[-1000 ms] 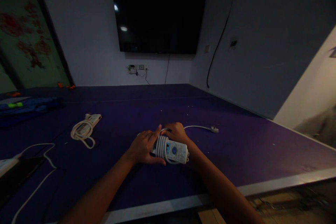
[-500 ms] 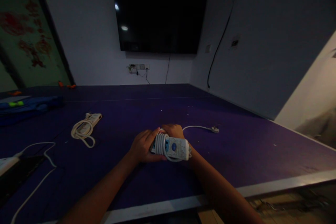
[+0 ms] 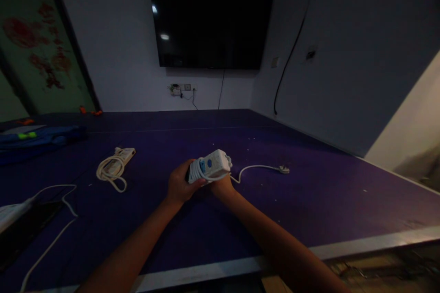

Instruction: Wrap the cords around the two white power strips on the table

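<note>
A white power strip (image 3: pixel 216 163) with a blue switch is held above the purple table, its far end tilted up to the right. Several turns of its white cord (image 3: pixel 196 170) wrap around the near end. My left hand (image 3: pixel 180 182) grips that end, thumb along the lower side. Beneath the strip is my right hand (image 3: pixel 222 185); its fingers are hidden behind the strip, so their hold cannot be made out. From there the loose cord runs right across the table to a plug (image 3: pixel 283 170).
Left on the purple table (image 3: pixel 165 238) lies another power strip (image 3: pixel 128 156) with a coiled cord. Farther left are a white strip (image 3: pixel 12 213), a black flat object (image 3: pixel 32 229) and blue cloth (image 3: pixel 58 135). A television (image 3: pixel 211 23) hangs on the wall behind.
The power strip has turned, its free end swinging up and away to the left. My right hand has moved from behind the strip to below it, and more loose cord shows.
</note>
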The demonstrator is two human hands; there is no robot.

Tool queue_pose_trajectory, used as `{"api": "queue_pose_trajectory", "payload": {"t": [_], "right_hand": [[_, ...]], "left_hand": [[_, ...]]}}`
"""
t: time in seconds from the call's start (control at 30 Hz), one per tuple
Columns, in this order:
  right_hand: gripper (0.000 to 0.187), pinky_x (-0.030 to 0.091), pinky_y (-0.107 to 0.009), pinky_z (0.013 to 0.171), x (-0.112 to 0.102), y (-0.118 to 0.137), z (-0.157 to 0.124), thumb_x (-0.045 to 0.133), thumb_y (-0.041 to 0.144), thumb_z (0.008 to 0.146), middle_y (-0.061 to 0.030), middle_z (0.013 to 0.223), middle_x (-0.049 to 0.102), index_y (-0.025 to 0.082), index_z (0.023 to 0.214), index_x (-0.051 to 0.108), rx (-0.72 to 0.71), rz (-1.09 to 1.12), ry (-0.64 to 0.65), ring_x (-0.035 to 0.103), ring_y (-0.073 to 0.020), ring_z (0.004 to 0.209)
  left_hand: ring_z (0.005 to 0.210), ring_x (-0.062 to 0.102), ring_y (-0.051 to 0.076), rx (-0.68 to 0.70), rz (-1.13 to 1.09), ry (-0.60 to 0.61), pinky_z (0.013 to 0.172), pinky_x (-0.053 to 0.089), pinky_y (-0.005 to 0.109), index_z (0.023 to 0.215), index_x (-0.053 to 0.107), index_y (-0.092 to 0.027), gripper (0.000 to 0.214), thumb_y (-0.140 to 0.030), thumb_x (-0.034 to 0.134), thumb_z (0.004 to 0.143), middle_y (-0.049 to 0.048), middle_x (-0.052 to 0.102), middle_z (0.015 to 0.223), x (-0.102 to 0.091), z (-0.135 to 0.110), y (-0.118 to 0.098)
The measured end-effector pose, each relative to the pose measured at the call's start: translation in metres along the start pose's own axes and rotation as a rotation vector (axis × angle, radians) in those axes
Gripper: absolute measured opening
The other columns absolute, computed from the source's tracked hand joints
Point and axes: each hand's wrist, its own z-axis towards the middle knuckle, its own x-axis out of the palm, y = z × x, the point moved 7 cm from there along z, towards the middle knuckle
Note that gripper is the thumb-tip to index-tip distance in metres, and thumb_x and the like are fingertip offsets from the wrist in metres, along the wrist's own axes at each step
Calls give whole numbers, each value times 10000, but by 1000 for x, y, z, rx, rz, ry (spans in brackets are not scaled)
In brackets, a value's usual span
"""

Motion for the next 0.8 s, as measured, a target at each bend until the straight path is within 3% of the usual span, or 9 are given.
{"api": "queue_pose_trajectory", "payload": {"t": [0.17, 0.27, 0.4, 0.57, 0.8], "right_hand": [[278, 474, -306, 752, 4, 12, -3, 397, 138, 866, -139, 994, 659, 151, 1015, 632, 8, -301, 251, 637, -234, 869], [326, 480, -297, 701, 2, 23, -5, 349, 202, 920, -136, 1008, 646, 139, 1188, 525, -38, -325, 274, 642, -219, 832], [511, 477, -300, 683, 3, 30, -8, 375, 487, 915, -142, 1030, 640, 125, 1267, 447, -56, -288, 265, 638, -241, 862], [629, 445, -276, 650, 4, 25, -11, 343, 664, 847, -145, 942, 658, 132, 1092, 573, -24, -267, 236, 647, -237, 808], [563, 368, -235, 584, -5, 14, -12, 308, 609, 895, -95, 854, 678, 156, 902, 643, 69, -269, 131, 643, -181, 730]], "left_hand": [[804, 643, 226, -189, -76, -58, 694, 483, 294, 980, 635, -141, 640, -693, 413, 743, 98, 700, 880, -3, 6, 10], [747, 636, 221, -333, -102, -141, 651, 467, 293, 861, 657, -126, 634, -676, 354, 779, 103, 698, 801, -4, 7, 25], [656, 618, 214, -471, -132, -157, 593, 441, 292, 718, 657, -122, 665, -674, 294, 798, 107, 684, 689, 1, 5, 42], [692, 618, 210, -429, -134, -75, 619, 436, 288, 769, 653, -126, 614, -651, 334, 799, 100, 689, 741, 9, 3, 40], [809, 630, 238, -359, -211, 13, 707, 452, 314, 946, 635, -135, 617, -678, 412, 754, 115, 692, 873, 15, 1, 30]]}}
